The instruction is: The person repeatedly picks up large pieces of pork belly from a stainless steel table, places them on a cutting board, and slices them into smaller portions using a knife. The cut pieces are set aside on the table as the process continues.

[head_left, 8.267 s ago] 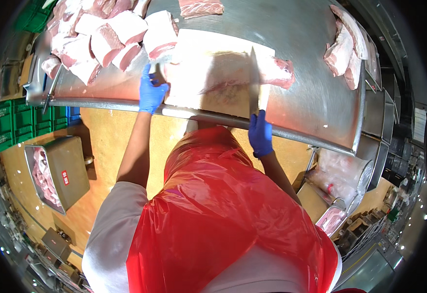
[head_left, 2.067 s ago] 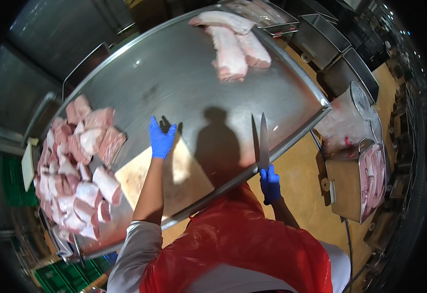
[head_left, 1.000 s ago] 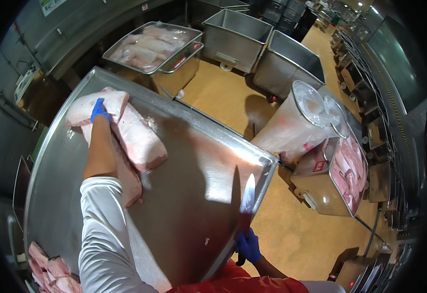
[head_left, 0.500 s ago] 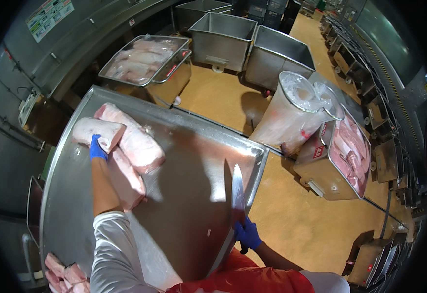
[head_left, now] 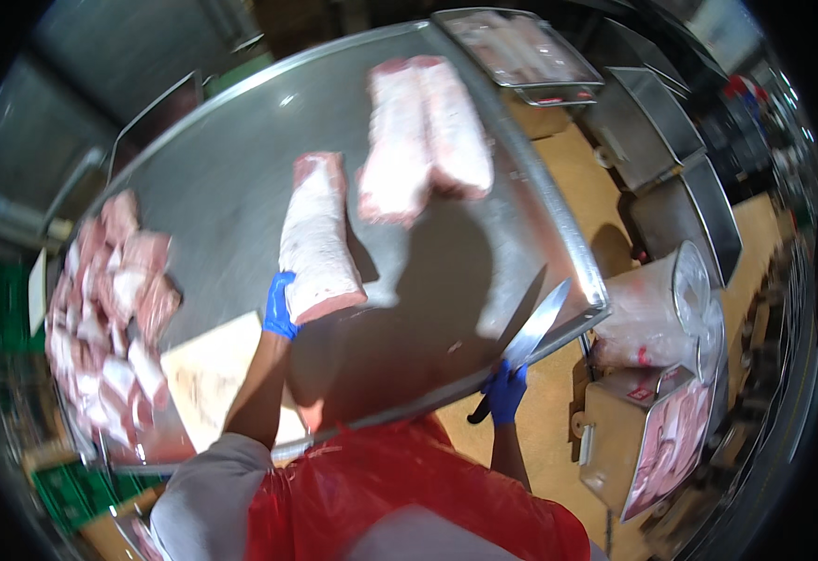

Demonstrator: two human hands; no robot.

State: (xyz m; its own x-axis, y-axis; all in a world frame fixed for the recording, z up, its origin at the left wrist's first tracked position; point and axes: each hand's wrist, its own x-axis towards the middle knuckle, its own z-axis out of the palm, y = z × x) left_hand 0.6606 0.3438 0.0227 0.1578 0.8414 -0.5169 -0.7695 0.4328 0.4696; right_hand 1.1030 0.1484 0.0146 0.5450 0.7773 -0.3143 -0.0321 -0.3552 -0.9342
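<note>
Gloved in blue, my left hand (head_left: 281, 306) grips the near end of a long pale slab of meat (head_left: 318, 234), which shows a pink cut face. The slab is on the metal worktable (head_left: 231, 178), just beyond a white cutting board (head_left: 217, 369). Over the table's right edge, my right hand (head_left: 505, 391), also in a blue glove, is closed round the dark handle of a large knife (head_left: 540, 323). Its broad blade points away to the upper right. Two more slabs of meat (head_left: 428, 136) lie side by side at the far part of the table.
Many cut meat chunks (head_left: 114, 318) are heaped at the table's left. Green crates (head_left: 91, 496) stand below it. To the right are a metal bin of meat (head_left: 647, 439), a plastic-lined bin (head_left: 652, 299) and metal tubs (head_left: 652, 131). A filled bin (head_left: 521, 56) stands beyond the far corner.
The view has swung left, bringing the cutting board and meat heap into sight. My left hand has drawn one slab away from the other two and nearer. The knife stays in my right hand.
</note>
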